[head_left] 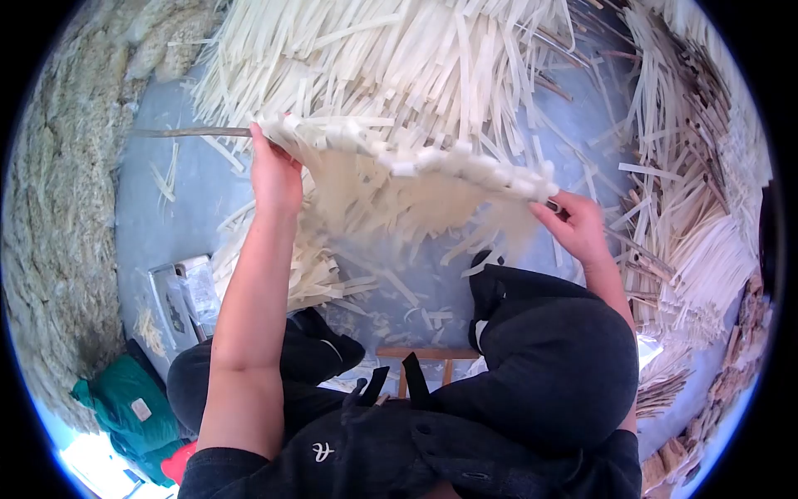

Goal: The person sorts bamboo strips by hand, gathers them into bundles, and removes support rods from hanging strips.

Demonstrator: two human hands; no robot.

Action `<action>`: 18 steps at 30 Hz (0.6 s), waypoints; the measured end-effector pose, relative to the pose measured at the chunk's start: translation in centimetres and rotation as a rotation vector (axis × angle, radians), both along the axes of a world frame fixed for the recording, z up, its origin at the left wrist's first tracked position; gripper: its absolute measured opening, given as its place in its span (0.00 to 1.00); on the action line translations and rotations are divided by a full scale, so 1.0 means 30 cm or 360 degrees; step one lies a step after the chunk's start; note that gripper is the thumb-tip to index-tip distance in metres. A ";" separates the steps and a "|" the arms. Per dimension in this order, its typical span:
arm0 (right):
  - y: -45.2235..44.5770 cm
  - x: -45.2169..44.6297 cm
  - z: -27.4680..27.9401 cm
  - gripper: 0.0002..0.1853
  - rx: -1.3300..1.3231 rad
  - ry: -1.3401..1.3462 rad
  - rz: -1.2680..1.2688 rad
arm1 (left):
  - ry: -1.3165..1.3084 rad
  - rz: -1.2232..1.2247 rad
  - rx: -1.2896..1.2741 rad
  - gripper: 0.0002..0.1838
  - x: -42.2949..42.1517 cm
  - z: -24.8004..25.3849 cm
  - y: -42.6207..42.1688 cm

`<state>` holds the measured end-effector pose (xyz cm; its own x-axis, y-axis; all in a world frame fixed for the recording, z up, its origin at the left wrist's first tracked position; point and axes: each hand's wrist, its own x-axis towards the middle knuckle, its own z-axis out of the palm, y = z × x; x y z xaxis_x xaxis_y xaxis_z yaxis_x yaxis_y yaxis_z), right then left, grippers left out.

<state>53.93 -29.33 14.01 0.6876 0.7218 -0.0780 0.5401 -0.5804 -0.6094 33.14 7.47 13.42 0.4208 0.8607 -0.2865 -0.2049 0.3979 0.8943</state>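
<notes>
A thin brown stick (pixel 195 131) carries a row of pale strips (pixel 416 195) folded over it, their loose ends hanging down and blurred. My left hand (pixel 276 170) is closed round the stick at the row's left end, and a bare length of stick juts out past it to the left. At the row's lower right end, my right hand (pixel 572 224) pinches the stick between thumb and fingers. The row slants down from left to right above the floor, in front of my knees.
A large pile of pale strips (pixel 374 58) lies ahead. More strips and sticks (pixel 706 141) are stacked on the right. Loose strips (pixel 307 270) lie near my left foot. At left are a metal box (pixel 170 303) and green cloth (pixel 133 407); a wooden stool (pixel 426 353) is between my legs.
</notes>
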 end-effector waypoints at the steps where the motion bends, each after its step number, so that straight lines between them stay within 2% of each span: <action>1: 0.010 -0.007 0.004 0.21 -0.0044 0.0041 0.0053 | -0.0037 0.0032 -0.0065 0.30 0.012 0.007 -0.035; 3: 0.014 -0.022 0.020 0.21 -0.0101 0.0079 0.0083 | -0.0076 0.0043 -0.0144 0.30 0.016 0.006 -0.063; 5: 0.015 -0.028 0.051 0.22 -0.0001 0.0099 0.0194 | -0.0264 -0.0110 -0.0180 0.30 0.001 0.016 -0.038; 6: 0.018 -0.029 0.064 0.22 -0.0010 0.0097 0.0172 | -0.0225 -0.0124 -0.0055 0.31 -0.008 0.037 -0.028; 8: 0.027 -0.026 0.100 0.24 0.0249 0.0518 0.0165 | -0.0176 -0.0013 0.0206 0.33 -0.014 0.126 -0.017; 10: 0.040 -0.017 0.153 0.24 0.0322 0.0948 0.0230 | -0.0254 -0.0162 0.0325 0.42 -0.057 0.184 0.028; 11: 0.046 -0.017 0.181 0.24 0.0308 0.1240 0.0308 | -0.0253 -0.0178 0.0315 0.42 -0.066 0.224 0.040; 12: 0.056 -0.021 0.203 0.24 0.0309 0.1238 0.0293 | -0.0197 -0.0259 0.0582 0.41 -0.069 0.272 0.051; 13: 0.067 -0.024 0.223 0.20 0.0199 0.1486 0.0303 | -0.0142 -0.0337 0.0852 0.39 -0.065 0.311 0.062; 14: 0.076 -0.027 0.231 0.18 0.0089 0.1732 0.0312 | -0.0148 -0.0347 0.0850 0.39 -0.051 0.337 0.080; 15: 0.083 -0.025 0.218 0.18 0.0092 0.1731 0.0301 | 0.0038 -0.0255 0.0872 0.37 -0.031 0.355 0.099; 16: 0.091 -0.021 0.190 0.16 0.0028 0.1920 0.0345 | 0.0228 -0.0160 0.0891 0.34 -0.015 0.370 0.108; 18: 0.109 -0.038 0.156 0.21 -0.0048 0.2171 0.0325 | 0.0395 -0.0166 0.0850 0.32 0.053 0.399 0.043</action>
